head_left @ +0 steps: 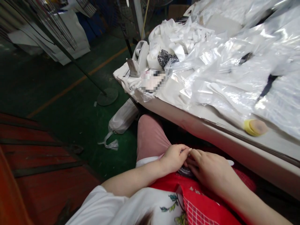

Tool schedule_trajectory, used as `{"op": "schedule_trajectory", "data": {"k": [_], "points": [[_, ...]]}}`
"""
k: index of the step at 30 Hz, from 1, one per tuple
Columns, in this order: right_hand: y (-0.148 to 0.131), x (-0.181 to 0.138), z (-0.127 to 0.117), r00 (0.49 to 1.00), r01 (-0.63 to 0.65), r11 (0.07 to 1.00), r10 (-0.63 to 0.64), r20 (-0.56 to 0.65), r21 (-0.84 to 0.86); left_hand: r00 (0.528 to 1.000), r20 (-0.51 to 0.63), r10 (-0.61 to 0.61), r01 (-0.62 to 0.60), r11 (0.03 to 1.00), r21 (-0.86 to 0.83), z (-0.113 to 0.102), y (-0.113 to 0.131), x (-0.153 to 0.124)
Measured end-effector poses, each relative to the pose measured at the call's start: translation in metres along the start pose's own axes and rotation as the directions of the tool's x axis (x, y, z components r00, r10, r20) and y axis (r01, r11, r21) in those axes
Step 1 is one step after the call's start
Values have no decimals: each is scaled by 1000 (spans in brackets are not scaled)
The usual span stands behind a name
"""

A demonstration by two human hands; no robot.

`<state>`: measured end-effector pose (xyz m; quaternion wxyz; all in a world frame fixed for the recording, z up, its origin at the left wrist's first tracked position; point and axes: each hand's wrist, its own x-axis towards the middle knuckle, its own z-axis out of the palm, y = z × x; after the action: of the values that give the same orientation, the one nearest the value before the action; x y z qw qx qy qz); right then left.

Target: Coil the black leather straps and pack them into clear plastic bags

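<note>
Both my hands rest in my lap, below the table's edge. My left hand (173, 157) has its fingers curled and pinched together, touching the fingertips of my right hand (211, 170). Between them sits a small dark object (185, 171), mostly hidden, lying on a red cloth (203, 200) over my lap. My right hand's fingers are bent down over it. What each hand grips I cannot make out.
A white table (211, 125) runs diagonally on the right, piled with clear plastic bags (234, 68) and white fabric pieces (178, 37). A tape dispenser (138, 59) stands at its far corner; a yellow tape roll (254, 127) lies near the edge. A white sack (123, 118) and fan stand base (107, 96) sit on the green floor.
</note>
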<state>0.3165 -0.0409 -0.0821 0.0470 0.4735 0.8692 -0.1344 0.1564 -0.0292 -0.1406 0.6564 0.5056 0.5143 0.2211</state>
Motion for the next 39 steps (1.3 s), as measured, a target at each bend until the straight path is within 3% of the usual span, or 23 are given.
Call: {"op": "schedule_trajectory", "data": {"k": [4,7,12,15,18,21,24,27,31,36,39], "points": [[17,-33,-15,992,-39,998,44,-121,44,1000,20,3,-3,1000,-20,-1,-1,2],[14,-40,-17,986,-67,998,69,-154,15,999,36,24,-24,1000,19,1,2,3],[7,-12,-4,990,-137,989,139,-32,64,986,80,144,-153,980,127,3,8,1],[21,-1,-2,987,-158,937,149,52,313,979,74,190,-200,961,190,0,12,0],[38,1,-6,988,-154,764,132,81,627,958,78,276,-286,913,290,-3,15,-1],[48,3,-4,985,-152,572,157,74,806,935,109,337,-352,855,380,-3,16,-1],[51,9,8,974,-178,416,202,100,892,927,110,359,-372,843,388,-1,16,-2],[53,17,28,945,-274,251,249,212,928,916,110,385,-398,845,357,-1,17,-2],[49,26,50,934,-321,1,169,316,947,896,154,417,-444,847,292,0,20,-2],[43,29,56,923,-287,-104,236,304,952,902,126,413,-431,845,318,1,20,-2],[40,28,56,918,-296,-124,238,318,947,871,142,470,-490,815,310,2,19,-3]]}}
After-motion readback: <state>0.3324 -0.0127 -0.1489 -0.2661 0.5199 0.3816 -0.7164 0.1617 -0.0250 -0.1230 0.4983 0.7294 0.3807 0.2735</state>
